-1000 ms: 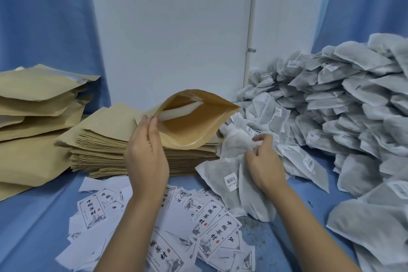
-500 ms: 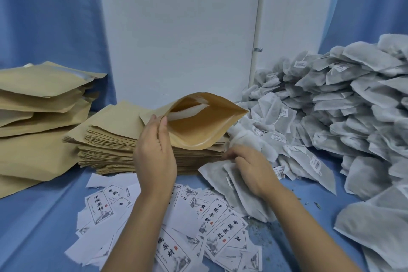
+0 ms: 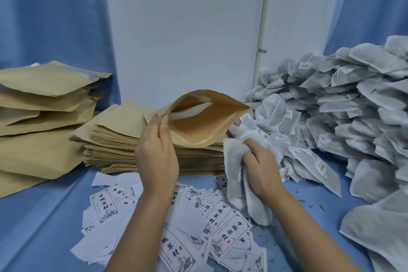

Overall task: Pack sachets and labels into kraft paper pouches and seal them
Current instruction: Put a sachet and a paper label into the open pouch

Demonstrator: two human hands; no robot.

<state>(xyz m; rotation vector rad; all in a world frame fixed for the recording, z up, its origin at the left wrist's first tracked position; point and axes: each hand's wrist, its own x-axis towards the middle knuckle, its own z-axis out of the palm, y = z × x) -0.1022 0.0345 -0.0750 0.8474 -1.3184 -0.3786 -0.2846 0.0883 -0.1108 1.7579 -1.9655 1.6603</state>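
Head view: the left hand (image 3: 157,157) pinches the near-left corner of an open kraft pouch (image 3: 205,126), thumb and fingers closed on its rim. The pouch is raised just above a stack of flat pouches (image 3: 114,139). Its long axis runs left to right and ends in a pointed corner at the right. The mouth gapes toward the viewer, and a pale strip shows inside.

The right hand (image 3: 258,165) has its grip curled tight round a bunch of sachets (image 3: 238,183). The bunch's upper end sits just beside the pouch's lower lip, and its length hangs down and toward the viewer over the blue tabletop (image 3: 44,216).

Printed labels (image 3: 220,216) lie scattered under both forearms. A heap of grey sachets (image 3: 344,104) fills the right side, and filled pouches (image 3: 39,106) are piled at far left.
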